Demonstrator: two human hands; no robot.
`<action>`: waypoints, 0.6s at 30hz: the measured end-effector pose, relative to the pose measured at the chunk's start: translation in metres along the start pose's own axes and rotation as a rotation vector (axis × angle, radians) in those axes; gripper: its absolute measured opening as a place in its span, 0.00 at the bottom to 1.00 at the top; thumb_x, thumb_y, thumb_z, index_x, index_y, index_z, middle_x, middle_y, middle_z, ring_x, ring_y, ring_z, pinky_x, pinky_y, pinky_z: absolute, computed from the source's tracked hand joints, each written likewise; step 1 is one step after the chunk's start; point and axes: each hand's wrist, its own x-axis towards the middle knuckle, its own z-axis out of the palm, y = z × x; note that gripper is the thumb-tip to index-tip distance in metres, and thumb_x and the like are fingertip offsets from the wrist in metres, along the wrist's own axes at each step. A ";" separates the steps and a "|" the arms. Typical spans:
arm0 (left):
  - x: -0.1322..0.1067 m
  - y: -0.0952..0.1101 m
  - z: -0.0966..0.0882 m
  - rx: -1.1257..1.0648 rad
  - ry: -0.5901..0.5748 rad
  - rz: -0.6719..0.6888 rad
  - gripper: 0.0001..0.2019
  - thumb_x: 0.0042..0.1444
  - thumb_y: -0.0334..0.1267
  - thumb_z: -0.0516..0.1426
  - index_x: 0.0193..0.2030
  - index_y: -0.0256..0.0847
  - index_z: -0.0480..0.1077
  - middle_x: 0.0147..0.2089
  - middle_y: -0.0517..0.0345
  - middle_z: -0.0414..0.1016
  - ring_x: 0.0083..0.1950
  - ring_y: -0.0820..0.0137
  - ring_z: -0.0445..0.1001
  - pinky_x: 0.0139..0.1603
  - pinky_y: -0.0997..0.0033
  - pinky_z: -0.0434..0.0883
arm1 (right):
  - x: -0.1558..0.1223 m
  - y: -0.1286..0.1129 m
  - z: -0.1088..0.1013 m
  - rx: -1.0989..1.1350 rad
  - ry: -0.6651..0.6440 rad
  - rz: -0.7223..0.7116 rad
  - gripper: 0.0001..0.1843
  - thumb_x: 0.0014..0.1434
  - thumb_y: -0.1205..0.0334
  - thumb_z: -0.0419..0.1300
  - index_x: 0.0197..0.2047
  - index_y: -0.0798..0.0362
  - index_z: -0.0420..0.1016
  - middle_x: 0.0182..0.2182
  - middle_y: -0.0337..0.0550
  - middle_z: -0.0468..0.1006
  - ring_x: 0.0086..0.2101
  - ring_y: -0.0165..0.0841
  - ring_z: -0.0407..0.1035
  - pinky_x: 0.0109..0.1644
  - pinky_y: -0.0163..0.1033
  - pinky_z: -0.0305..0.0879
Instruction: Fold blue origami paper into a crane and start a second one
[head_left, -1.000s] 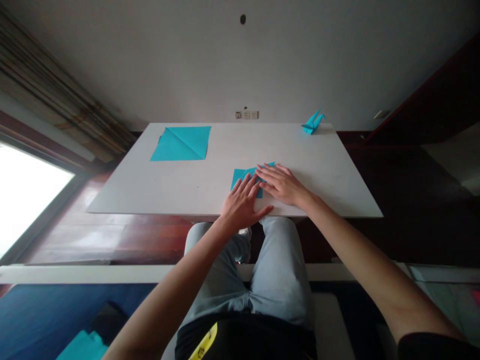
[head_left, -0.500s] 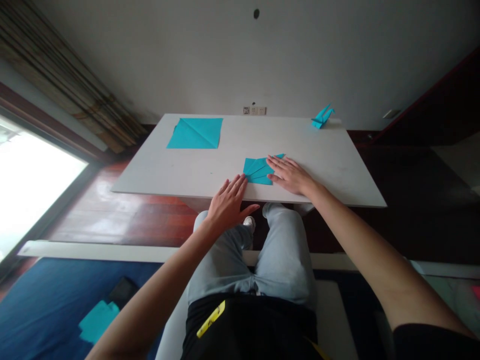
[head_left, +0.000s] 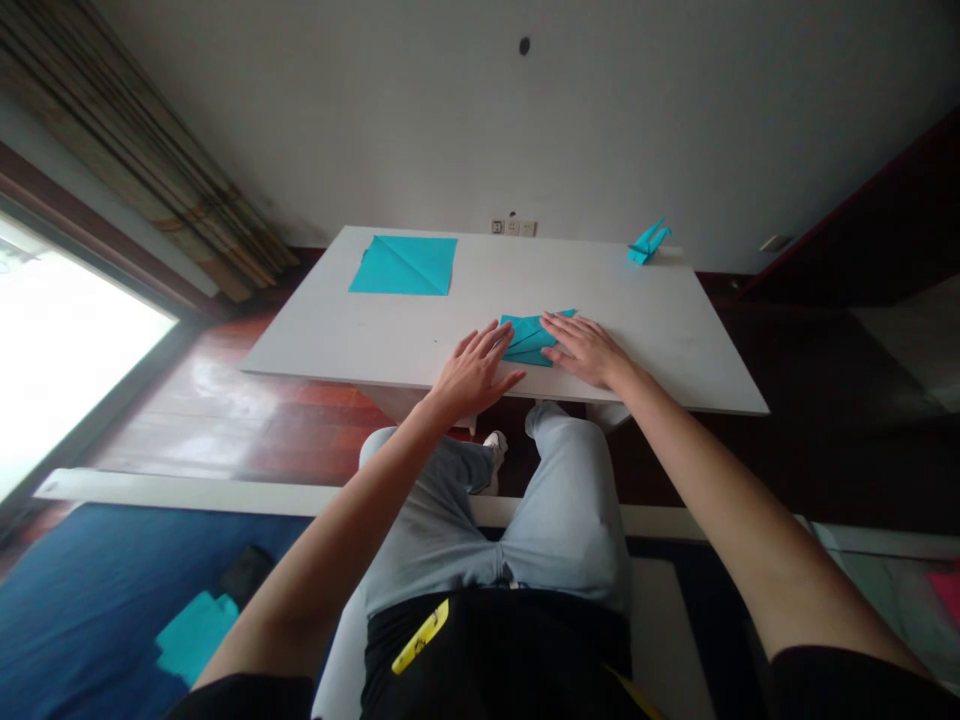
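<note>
A partly folded turquoise paper point(head_left: 529, 336) lies near the front edge of the white table point(head_left: 375, 340). My left hand point(head_left: 472, 372) rests flat with fingers stretched out, its fingertips touching the paper's left edge. From the right, my right hand point(head_left: 586, 348) lies flat on the paper with fingers extended, pressing it down. Neither hand grips anything.
A flat turquoise square sheet point(head_left: 405, 266) with a diagonal crease lies at the table's far left. A finished turquoise paper crane point(head_left: 648, 243) stands at the far right corner. Wall sockets point(head_left: 513, 228) sit behind the table. More turquoise paper point(head_left: 196, 636) lies on a blue surface at lower left.
My left hand slid off the paper toward the table's front edge, then came back to touch the paper's left edge. My right hand stayed pressed on the paper. The view shifted.
</note>
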 end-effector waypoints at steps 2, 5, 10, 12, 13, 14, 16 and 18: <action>0.008 -0.003 0.006 -0.003 -0.014 -0.002 0.39 0.88 0.56 0.58 0.94 0.32 0.64 0.96 0.35 0.63 0.99 0.46 0.58 1.00 0.39 0.57 | 0.001 0.002 0.001 -0.009 -0.006 0.001 0.48 0.87 0.31 0.47 0.95 0.52 0.64 0.93 0.54 0.61 0.90 0.58 0.60 0.96 0.71 0.53; 0.004 -0.011 0.008 -0.012 -0.023 0.012 0.38 0.88 0.57 0.58 0.92 0.33 0.67 0.94 0.37 0.66 0.97 0.45 0.63 0.99 0.38 0.59 | 0.001 0.005 0.002 -0.015 -0.016 0.000 0.47 0.87 0.32 0.50 0.95 0.50 0.64 0.93 0.52 0.61 0.90 0.57 0.60 0.96 0.71 0.53; -0.014 -0.023 0.005 -0.032 -0.023 0.070 0.37 0.86 0.63 0.60 0.92 0.47 0.70 0.95 0.47 0.67 0.98 0.45 0.60 0.99 0.36 0.56 | 0.001 0.005 0.000 -0.019 -0.012 0.046 0.47 0.87 0.32 0.51 0.95 0.48 0.65 0.95 0.52 0.58 0.92 0.60 0.55 0.95 0.71 0.54; -0.017 -0.023 0.005 -0.038 -0.021 0.094 0.38 0.84 0.64 0.63 0.90 0.50 0.71 0.94 0.47 0.69 0.98 0.44 0.60 0.99 0.36 0.56 | 0.001 0.005 0.000 -0.018 -0.008 0.070 0.45 0.88 0.33 0.50 0.95 0.48 0.67 0.94 0.52 0.59 0.92 0.62 0.54 0.94 0.72 0.54; -0.018 -0.023 0.005 -0.041 -0.022 0.106 0.38 0.82 0.65 0.65 0.90 0.50 0.72 0.94 0.47 0.69 0.98 0.44 0.60 0.99 0.37 0.56 | 0.002 0.005 0.000 -0.018 -0.008 0.079 0.43 0.88 0.35 0.49 0.94 0.46 0.67 0.94 0.51 0.60 0.91 0.61 0.55 0.94 0.73 0.55; -0.018 -0.023 0.005 -0.043 -0.022 0.115 0.38 0.81 0.65 0.66 0.89 0.50 0.73 0.94 0.46 0.70 0.98 0.44 0.60 0.99 0.38 0.56 | 0.002 0.005 0.000 -0.016 -0.007 0.085 0.42 0.89 0.37 0.48 0.94 0.45 0.68 0.94 0.50 0.61 0.91 0.61 0.56 0.94 0.73 0.55; -0.016 -0.022 0.005 -0.049 -0.021 0.121 0.41 0.79 0.66 0.68 0.89 0.49 0.72 0.93 0.44 0.70 0.98 0.44 0.61 0.99 0.40 0.56 | 0.004 0.006 0.001 -0.012 -0.002 0.094 0.40 0.88 0.40 0.50 0.93 0.44 0.70 0.93 0.49 0.63 0.90 0.61 0.58 0.93 0.74 0.56; -0.013 -0.020 0.005 -0.055 -0.016 0.116 0.46 0.79 0.67 0.68 0.93 0.46 0.66 0.94 0.40 0.67 0.98 0.43 0.60 0.98 0.40 0.57 | 0.004 0.007 0.002 -0.004 0.008 0.098 0.39 0.87 0.41 0.53 0.92 0.44 0.71 0.93 0.49 0.64 0.90 0.61 0.59 0.93 0.74 0.56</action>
